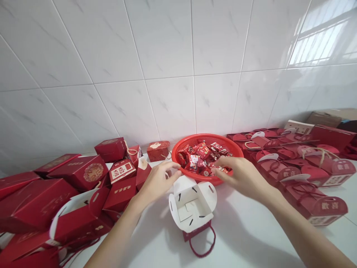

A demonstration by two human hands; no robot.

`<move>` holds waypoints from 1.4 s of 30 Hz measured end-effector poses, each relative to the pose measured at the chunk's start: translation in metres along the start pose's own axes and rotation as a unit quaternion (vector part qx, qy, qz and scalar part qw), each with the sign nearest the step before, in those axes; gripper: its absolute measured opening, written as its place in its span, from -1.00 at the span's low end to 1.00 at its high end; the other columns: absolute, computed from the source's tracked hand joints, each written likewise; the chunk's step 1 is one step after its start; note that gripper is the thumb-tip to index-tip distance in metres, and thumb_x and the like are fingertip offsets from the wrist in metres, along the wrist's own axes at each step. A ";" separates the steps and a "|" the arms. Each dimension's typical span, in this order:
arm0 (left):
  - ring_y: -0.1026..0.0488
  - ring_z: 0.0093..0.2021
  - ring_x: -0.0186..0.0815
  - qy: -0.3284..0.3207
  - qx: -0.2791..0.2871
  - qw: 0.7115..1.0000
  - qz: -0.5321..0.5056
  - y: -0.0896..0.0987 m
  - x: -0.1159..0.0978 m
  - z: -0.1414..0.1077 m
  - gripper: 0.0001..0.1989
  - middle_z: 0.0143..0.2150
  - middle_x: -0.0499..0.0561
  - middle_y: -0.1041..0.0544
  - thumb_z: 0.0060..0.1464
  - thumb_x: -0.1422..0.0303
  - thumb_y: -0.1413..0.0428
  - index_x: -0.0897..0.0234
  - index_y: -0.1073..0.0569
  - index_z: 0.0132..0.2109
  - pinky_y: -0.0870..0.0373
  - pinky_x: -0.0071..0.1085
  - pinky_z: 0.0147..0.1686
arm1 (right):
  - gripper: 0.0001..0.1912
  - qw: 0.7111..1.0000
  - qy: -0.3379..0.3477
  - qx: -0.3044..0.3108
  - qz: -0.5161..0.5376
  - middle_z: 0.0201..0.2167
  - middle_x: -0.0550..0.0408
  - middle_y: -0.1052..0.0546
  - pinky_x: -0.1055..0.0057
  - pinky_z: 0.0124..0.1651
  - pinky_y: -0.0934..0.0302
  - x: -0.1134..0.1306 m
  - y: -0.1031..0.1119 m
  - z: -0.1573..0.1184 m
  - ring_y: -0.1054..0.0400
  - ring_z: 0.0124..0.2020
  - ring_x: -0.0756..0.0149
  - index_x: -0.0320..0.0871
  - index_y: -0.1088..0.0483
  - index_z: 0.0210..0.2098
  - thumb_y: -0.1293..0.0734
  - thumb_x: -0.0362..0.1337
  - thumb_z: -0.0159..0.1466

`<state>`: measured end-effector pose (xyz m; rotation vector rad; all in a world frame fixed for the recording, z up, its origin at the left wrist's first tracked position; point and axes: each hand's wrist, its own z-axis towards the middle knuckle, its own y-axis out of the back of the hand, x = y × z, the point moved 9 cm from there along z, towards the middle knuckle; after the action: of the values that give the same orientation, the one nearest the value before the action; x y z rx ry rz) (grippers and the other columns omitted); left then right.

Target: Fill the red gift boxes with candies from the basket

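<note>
An open box [192, 208], white inside and red outside with a red cord handle, stands upright on the white surface in front of me, and its inside looks bare. Behind it sits a red plastic basket [208, 180] holding many red-wrapped candies [201, 152]. My left hand [163, 176] hovers by the basket's front left rim, fingers loosely curled and apart, with nothing in them. My right hand [240, 173] reaches over the basket's right front, its fingertips at the candies; thumb and fingers are spread with no item visible between them.
Red gift boxes [80, 173] are piled on the left. Rows of red handled boxes [315, 201] fill the right side. A small red box [158, 150] stands by the tiled wall [170, 104]. Cardboard [325, 118] lies at the far right.
</note>
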<state>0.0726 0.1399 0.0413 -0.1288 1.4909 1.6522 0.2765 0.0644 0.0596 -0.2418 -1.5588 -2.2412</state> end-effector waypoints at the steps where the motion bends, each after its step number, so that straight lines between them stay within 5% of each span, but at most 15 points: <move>1: -0.54 -0.12 -0.18 -0.015 0.005 1.000 -0.004 -0.001 -0.005 0.007 -0.71 -0.05 0.03 -0.62 0.15 0.19 -0.06 0.20 -0.58 -0.12 -0.44 -0.34 -0.17 | -0.74 1.000 -0.017 0.007 0.008 -0.33 0.02 -0.61 0.43 -0.29 -0.22 -0.013 -0.006 0.014 -0.48 -0.30 0.23 -0.12 -0.53 -0.30 -0.25 -0.15 0.36; 4: -0.55 -0.10 -0.24 -0.075 0.109 0.991 0.001 -0.030 -0.023 0.036 -0.74 -0.08 -0.03 -0.64 0.16 0.28 -0.04 0.18 -0.60 -0.13 -0.41 -0.41 -0.11 | -0.81 0.995 -0.048 0.079 0.024 -0.30 0.02 -0.62 0.43 -0.23 -0.22 -0.045 -0.041 0.052 -0.48 -0.25 0.22 -0.16 -0.52 -0.31 -0.30 -0.22 0.31; 6: -0.56 -0.12 -0.26 -0.096 0.269 0.957 0.041 -0.072 -0.027 0.053 -0.73 -0.11 -0.07 -0.66 0.15 0.33 -0.03 0.16 -0.62 -0.12 -0.39 -0.43 -0.12 | -0.80 0.984 -0.044 0.167 0.040 -0.23 0.02 -0.62 0.43 -0.22 -0.23 -0.055 -0.071 0.065 -0.49 -0.20 0.20 -0.16 -0.53 -0.23 -0.35 -0.18 0.27; 8: -0.56 -0.13 -0.23 -0.064 0.404 0.904 0.127 -0.107 -0.014 0.066 -0.73 -0.12 -0.06 -0.66 0.11 0.34 -0.06 0.17 -0.62 -0.11 -0.39 -0.43 -0.14 | -0.68 0.968 -0.033 0.247 0.034 -0.14 -0.02 -0.60 0.41 -0.21 -0.24 -0.059 -0.096 0.066 -0.48 -0.14 0.13 -0.15 -0.51 -0.14 -0.44 -0.11 0.17; 10: -0.55 -0.09 -0.19 -0.017 0.436 0.884 0.170 -0.121 0.001 0.089 -0.67 -0.06 -0.04 -0.64 0.08 0.28 -0.11 0.14 -0.59 -0.02 -0.41 -0.42 -0.15 | -0.61 0.958 -0.033 0.285 0.011 -0.11 -0.07 -0.59 0.38 -0.22 -0.23 -0.061 -0.109 0.063 -0.47 -0.13 0.08 -0.15 -0.51 -0.12 -0.48 -0.11 0.11; 13: -0.49 0.07 -0.06 -0.027 0.362 0.903 0.228 -0.121 0.012 0.132 -0.45 0.12 0.07 -0.54 -0.09 0.14 -0.25 0.15 -0.52 0.09 -0.42 -0.37 -0.06 | -0.65 0.959 -0.064 0.274 -0.023 -0.10 -0.12 -0.58 0.37 -0.24 -0.20 -0.067 -0.110 0.062 -0.47 -0.13 0.07 -0.19 -0.50 -0.13 -0.48 -0.19 0.12; 16: -0.44 0.14 -0.01 -0.061 0.293 0.919 0.257 -0.120 0.020 0.157 -0.46 0.20 0.11 -0.48 -0.16 0.19 -0.28 0.17 -0.54 0.04 -0.41 -0.32 0.03 | -0.66 0.961 -0.091 0.255 -0.052 -0.02 -0.14 -0.56 0.37 -0.23 -0.19 -0.071 -0.107 0.064 -0.45 -0.06 0.05 -0.20 -0.48 -0.12 -0.48 -0.23 0.13; 22: -0.43 0.14 -0.07 -0.095 0.267 0.929 0.237 -0.133 0.030 0.149 -0.50 0.16 0.18 -0.47 -0.01 0.34 -0.18 0.25 -0.45 0.13 -0.38 -0.31 0.07 | -0.75 0.957 -0.123 0.247 -0.088 -0.07 -0.11 -0.58 0.37 -0.21 -0.20 -0.075 -0.102 0.066 -0.48 -0.06 0.06 -0.18 -0.47 -0.10 -0.38 -0.34 0.21; 27: -0.41 0.13 0.11 -0.084 0.279 0.908 0.302 -0.136 0.026 0.141 -0.34 0.15 0.23 -0.43 -0.17 0.18 -0.32 0.18 -0.45 0.13 -0.40 -0.13 0.06 | -0.51 0.956 -0.106 0.263 -0.073 0.05 -0.14 -0.52 0.33 -0.10 -0.24 -0.072 -0.104 0.065 -0.42 0.05 0.00 -0.17 -0.43 0.03 -0.47 -0.13 0.14; 31: -0.52 -0.06 0.08 -0.097 0.276 0.908 0.301 -0.138 0.017 0.141 -0.49 -0.05 0.19 -0.57 -0.24 0.26 -0.35 0.22 -0.55 -0.05 -0.45 -0.21 -0.15 | -0.40 0.951 -0.089 0.283 -0.090 0.10 -0.17 -0.47 0.31 -0.03 -0.22 -0.072 -0.109 0.062 -0.33 0.14 -0.05 -0.14 -0.42 0.07 -0.51 -0.09 0.08; 39: -0.54 -0.20 -0.21 -0.121 0.158 0.980 0.013 -0.113 0.013 0.149 -0.78 -0.22 0.02 -0.64 0.01 0.33 -0.13 0.28 -0.57 -0.20 -0.41 -0.40 -0.18 | -0.97 0.967 -0.169 0.187 -0.045 -0.24 0.04 -0.58 0.42 -0.31 -0.10 -0.084 -0.093 0.067 -0.46 -0.19 0.20 -0.13 -0.45 -0.34 -0.38 -0.35 0.19; 42: -0.53 -0.25 -0.25 -0.100 0.132 0.983 -0.078 -0.108 0.017 0.154 -0.79 -0.31 0.02 -0.62 0.08 0.34 -0.04 0.32 -0.56 -0.28 -0.43 -0.40 -0.18 | -0.95 0.973 -0.197 0.115 -0.017 -0.27 0.04 -0.59 0.41 -0.31 -0.11 -0.092 -0.080 0.071 -0.45 -0.21 0.22 -0.15 -0.43 -0.34 -0.31 -0.37 0.23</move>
<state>0.2033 0.2667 -0.0084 0.0625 1.4908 1.2902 0.3209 0.1746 -0.0163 -0.6267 -2.0202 -2.0996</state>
